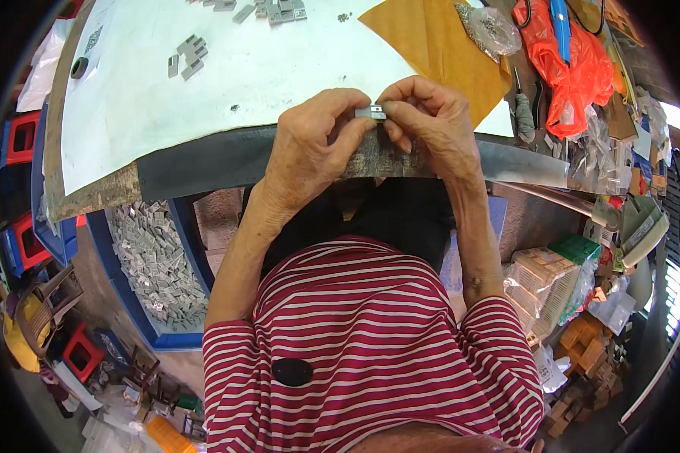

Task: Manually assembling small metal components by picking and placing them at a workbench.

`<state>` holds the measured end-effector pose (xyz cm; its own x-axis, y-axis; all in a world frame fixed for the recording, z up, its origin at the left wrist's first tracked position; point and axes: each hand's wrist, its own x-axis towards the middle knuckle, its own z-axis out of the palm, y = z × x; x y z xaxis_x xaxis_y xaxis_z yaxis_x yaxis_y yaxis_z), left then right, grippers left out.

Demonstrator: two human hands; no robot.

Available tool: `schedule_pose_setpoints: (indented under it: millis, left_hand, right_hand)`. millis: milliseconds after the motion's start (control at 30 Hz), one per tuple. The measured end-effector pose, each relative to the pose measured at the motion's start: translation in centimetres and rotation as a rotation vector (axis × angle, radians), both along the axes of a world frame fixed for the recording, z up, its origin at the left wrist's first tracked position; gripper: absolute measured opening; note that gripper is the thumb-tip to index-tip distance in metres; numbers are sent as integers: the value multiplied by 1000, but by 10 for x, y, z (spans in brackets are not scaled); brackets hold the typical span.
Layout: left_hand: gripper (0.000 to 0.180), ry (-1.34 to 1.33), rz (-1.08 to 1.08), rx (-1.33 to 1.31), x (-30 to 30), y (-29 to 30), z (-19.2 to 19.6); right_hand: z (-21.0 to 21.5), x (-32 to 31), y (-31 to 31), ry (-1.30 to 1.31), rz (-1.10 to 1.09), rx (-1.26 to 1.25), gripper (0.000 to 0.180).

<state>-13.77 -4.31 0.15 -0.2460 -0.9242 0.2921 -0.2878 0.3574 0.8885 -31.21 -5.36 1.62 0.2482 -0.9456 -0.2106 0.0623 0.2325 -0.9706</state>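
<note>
Cluttered workshop seen from above, with a worktable [204, 162] covered by a white sheet [264, 68] across the top of the view. At far left, red and blue plastic crates [23, 140] stand stacked on the floor. Below the table's near edge, a blue bin [132, 313] holds a heap of small grey metal pieces [155, 264]. More loose grey pieces [189, 57] lie on the white sheet, well apart from the hands. At centre, just over the table's front edge, the left hand [310, 147] and the right hand [431, 121] meet, both pinched on one small grey metal clip [371, 112], thumb and fingertips of each hand closed on its ends. The person's red and white striped shirt [370, 355] fills the lower middle. A brown paper sheet [438, 41] lies on the table beyond the right hand. Further right, an orange plastic bag [574, 72] lies among tools, and clear bags and boxes [551, 283] crowd the floor.
</note>
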Motion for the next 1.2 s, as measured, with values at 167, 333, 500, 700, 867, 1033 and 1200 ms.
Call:
schedule_pose_setpoints:
  millis: [167,333,500,700,867,1033,1200]
  left_hand:
    - [17,-54,-1,-45,0,-2,3]
    - [16,-179,13,-194,8,-6,3]
    - [16,-231,72,-227,23,-12,3]
    - [12,-203,350,-53,82,-21,1]
    - [16,-139,645,35,131,-32,-2]
    - [22,-372,729,-52,172,-53,-11]
    - [22,-439,743,23,180,-67,-16]
  right_hand:
    - [2,4,0,100,-40,-53,9]
    - [1,11,-3,97,-23,-44,10]
    - [-2,16,1,88,-91,-61,13]
    - [-4,6,6,19,-108,-76,13]
    - [-8,-2,10,1,-114,-64,12]
    - [-10,-4,11,8,-99,-48,12]
    - [-9,-3,12,1,-74,-47,12]
